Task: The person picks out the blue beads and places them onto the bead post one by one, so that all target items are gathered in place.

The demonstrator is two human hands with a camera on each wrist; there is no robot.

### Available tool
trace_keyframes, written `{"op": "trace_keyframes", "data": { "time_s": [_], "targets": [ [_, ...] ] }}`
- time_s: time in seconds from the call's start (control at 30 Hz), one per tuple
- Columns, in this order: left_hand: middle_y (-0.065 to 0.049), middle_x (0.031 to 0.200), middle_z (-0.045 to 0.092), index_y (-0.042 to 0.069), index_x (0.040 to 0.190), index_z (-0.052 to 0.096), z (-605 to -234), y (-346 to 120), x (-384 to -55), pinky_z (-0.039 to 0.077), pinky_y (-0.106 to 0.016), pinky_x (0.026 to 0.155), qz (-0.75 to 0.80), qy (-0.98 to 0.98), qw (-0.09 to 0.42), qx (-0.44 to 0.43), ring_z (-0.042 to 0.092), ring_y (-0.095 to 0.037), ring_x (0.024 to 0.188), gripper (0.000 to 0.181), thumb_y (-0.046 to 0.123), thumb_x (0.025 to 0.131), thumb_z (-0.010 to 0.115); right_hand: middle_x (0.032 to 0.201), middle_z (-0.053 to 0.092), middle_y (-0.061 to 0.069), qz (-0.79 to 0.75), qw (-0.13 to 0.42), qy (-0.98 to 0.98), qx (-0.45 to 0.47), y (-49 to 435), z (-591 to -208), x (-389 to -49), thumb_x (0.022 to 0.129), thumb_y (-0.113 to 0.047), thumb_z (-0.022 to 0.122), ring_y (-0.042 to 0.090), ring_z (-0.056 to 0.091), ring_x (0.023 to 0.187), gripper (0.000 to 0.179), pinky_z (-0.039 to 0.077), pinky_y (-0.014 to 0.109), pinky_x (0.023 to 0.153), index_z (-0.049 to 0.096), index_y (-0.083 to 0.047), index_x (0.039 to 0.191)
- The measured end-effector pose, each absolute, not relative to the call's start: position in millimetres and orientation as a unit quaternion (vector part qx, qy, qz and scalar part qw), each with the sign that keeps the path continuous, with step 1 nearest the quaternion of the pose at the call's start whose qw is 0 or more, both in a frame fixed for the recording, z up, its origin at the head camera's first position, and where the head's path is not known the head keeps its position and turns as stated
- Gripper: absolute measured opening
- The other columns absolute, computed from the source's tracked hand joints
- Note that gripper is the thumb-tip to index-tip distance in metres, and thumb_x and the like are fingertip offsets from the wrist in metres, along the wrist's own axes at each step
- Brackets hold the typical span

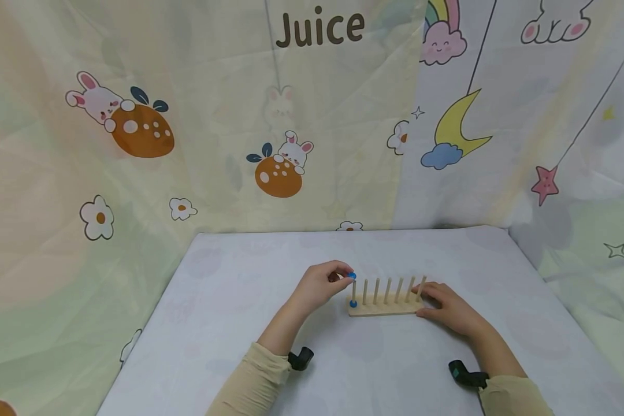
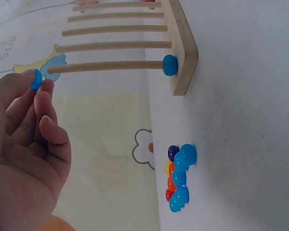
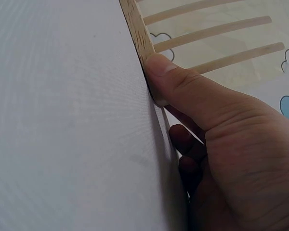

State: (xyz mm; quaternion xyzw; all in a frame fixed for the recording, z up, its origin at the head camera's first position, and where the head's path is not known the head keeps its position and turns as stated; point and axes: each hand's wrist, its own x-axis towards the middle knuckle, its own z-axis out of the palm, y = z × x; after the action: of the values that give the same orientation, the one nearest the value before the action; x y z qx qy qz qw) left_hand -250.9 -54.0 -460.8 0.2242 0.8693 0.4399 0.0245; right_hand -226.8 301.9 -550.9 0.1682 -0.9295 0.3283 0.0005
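Between thumb and fingertips, my left hand (image 1: 317,286) pinches a blue bead (image 2: 36,79). In the left wrist view the bead is just off the tip of the end peg (image 2: 106,67). At the foot of that same peg sits another blue bead (image 2: 170,65), against the wooden base (image 1: 385,311). The other pegs in the row are bare. My right hand (image 1: 452,309) grips the base's right end, its thumb (image 3: 183,84) along the front edge in the right wrist view.
Several loose beads lie on the white-covered table: blue ones (image 2: 179,178), a dark purple one (image 2: 173,153), and red, orange and yellow ones partly behind them. In the head view the left hand and arm hide them. A printed cloth (image 1: 213,115) hangs behind the table.
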Motion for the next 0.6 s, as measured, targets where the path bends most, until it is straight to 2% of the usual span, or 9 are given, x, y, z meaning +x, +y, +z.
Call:
{"op": "trace_keyframes", "data": {
  "time_s": [0.07,0.17,0.23,0.3,0.33,0.6],
  "targets": [
    [0.015,0.088,0.066,0.029,0.107,0.071,-461.4,-52.7,-250.3,0.049,-0.028,0.074,0.431,0.872,0.017,0.231,0.056,-0.005,0.079,0.016,0.035,0.092,0.070,0.136,0.056,0.008,0.331,-0.001,-0.929,0.167,301.7,-550.8,-226.9,0.084,-0.043,0.075,0.032,0.045,0.129,0.052,0.036,0.058,0.103,0.062,-0.022,0.130],
    [0.016,0.088,0.067,0.028,0.108,0.071,-462.2,-51.7,-248.9,0.049,-0.030,0.077,0.426,0.873,0.013,0.237,0.057,-0.004,0.079,0.016,0.033,0.092,0.070,0.136,0.056,0.008,0.334,-0.003,-0.928,0.166,301.6,-550.9,-227.0,0.085,-0.043,0.075,0.033,0.044,0.130,0.051,0.036,0.059,0.103,0.062,-0.023,0.130],
    [0.016,0.089,0.067,0.027,0.108,0.071,-463.6,-51.2,-248.5,0.049,-0.027,0.076,0.426,0.873,0.014,0.236,0.057,-0.003,0.080,0.016,0.033,0.092,0.070,0.137,0.056,0.008,0.333,-0.003,-0.928,0.167,301.9,-551.4,-227.1,0.085,-0.043,0.075,0.033,0.044,0.130,0.051,0.036,0.059,0.104,0.061,-0.023,0.130],
    [0.016,0.090,0.067,0.028,0.108,0.071,-465.3,-50.7,-248.3,0.051,-0.024,0.065,0.430,0.872,0.020,0.234,0.057,-0.004,0.080,0.016,0.033,0.092,0.070,0.137,0.056,0.008,0.332,-0.003,-0.928,0.168,302.3,-551.9,-227.3,0.085,-0.043,0.074,0.034,0.043,0.131,0.052,0.035,0.059,0.104,0.061,-0.023,0.130],
    [0.016,0.090,0.067,0.028,0.108,0.071,-466.3,-50.6,-248.3,0.050,-0.023,0.064,0.430,0.872,0.021,0.234,0.057,-0.004,0.081,0.016,0.034,0.092,0.070,0.137,0.056,0.008,0.331,-0.002,-0.928,0.169,302.5,-552.2,-227.5,0.085,-0.043,0.074,0.034,0.043,0.131,0.052,0.035,0.059,0.104,0.061,-0.023,0.130],
    [0.016,0.093,0.067,0.029,0.108,0.071,-475.8,-49.9,-250.1,0.049,-0.022,0.064,0.433,0.870,0.027,0.233,0.058,-0.003,0.082,0.017,0.035,0.092,0.070,0.136,0.057,0.007,0.333,0.002,-0.927,0.171,302.9,-553.4,-228.1,0.085,-0.044,0.074,0.033,0.044,0.130,0.051,0.035,0.058,0.103,0.062,-0.023,0.130]
  ]
}}
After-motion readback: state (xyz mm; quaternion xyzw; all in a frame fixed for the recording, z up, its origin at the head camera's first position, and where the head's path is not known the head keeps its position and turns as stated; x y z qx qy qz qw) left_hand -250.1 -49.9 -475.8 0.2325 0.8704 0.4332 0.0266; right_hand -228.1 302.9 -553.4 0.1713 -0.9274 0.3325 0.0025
